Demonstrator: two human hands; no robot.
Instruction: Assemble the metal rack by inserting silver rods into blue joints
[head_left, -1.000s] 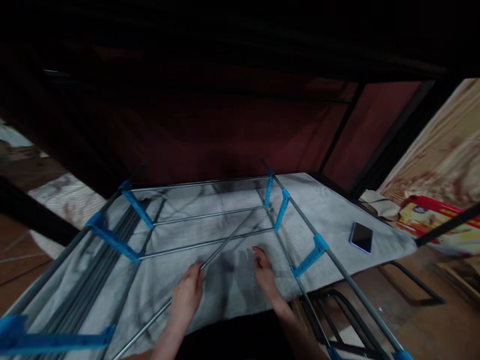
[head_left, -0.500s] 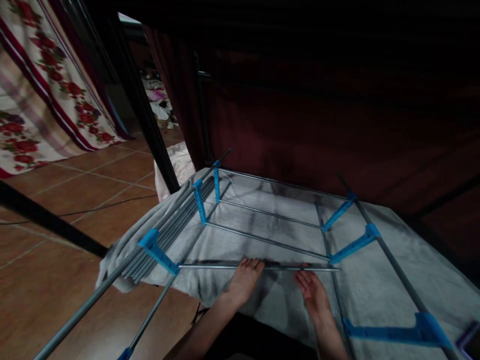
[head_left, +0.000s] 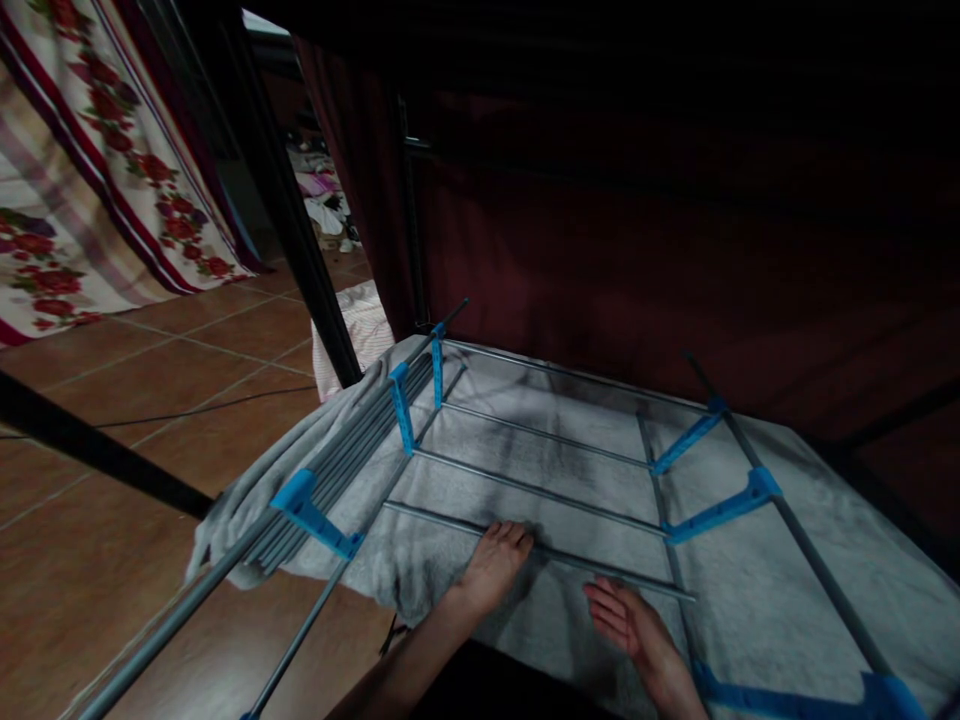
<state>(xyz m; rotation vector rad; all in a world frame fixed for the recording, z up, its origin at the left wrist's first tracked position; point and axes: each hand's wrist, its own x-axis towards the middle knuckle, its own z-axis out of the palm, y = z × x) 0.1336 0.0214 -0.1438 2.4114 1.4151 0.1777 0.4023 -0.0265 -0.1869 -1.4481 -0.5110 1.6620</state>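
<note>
A grey metal tube [head_left: 600,568] lies crosswise over the rack frame, slanting down to the right. My left hand [head_left: 501,562] is closed over the tube near its middle, fingers curled round it. Just below the tube's right part, my right hand [head_left: 626,615] is held with its fingers stretched out and nothing in them. The tube's left end sits apart from the blue plastic bracket [head_left: 319,520] on the left side. Farther back, another crossbar [head_left: 525,485] joins a left blue bracket [head_left: 403,405] to a right blue bracket [head_left: 724,508].
The frame rests on a grey blanket [head_left: 847,540] over a bed. Several loose tubes [head_left: 341,480] lie together along its left edge. A black bed post [head_left: 300,230] rises at the left, beside tiled floor [head_left: 187,350]. A dark red curtain [head_left: 600,270] hangs behind.
The tube's left end has moved up and away from the left bracket, and its right end has swung lower. My right hand has shifted down and off the tube.
</note>
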